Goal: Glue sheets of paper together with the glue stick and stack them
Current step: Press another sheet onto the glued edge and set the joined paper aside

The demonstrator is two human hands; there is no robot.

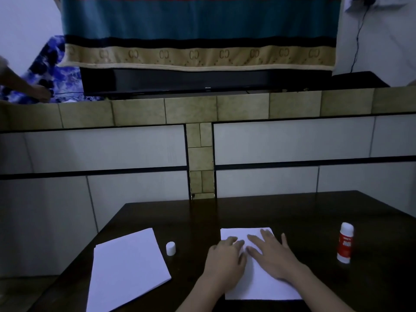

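Note:
A white sheet of paper point(258, 287) lies on the dark table point(202, 217) in front of me. Both hands rest flat on it: my left hand point(225, 255) with fingers curled slightly, my right hand point(273, 255) with fingers spread. Neither hand holds anything. A stack of white sheets point(128, 269) lies at the left, turned at an angle. The glue stick point(345, 243), red and white, stands upright at the right, apart from my hands. Its white cap point(170, 248) stands between the stack and the sheet.
Behind the table is a tiled wall and ledge point(191, 109) with a black bar-shaped device point(202, 81) under a hanging striped cloth point(198, 32). Another person's arm point(24, 86) reaches in at the far left over blue fabric.

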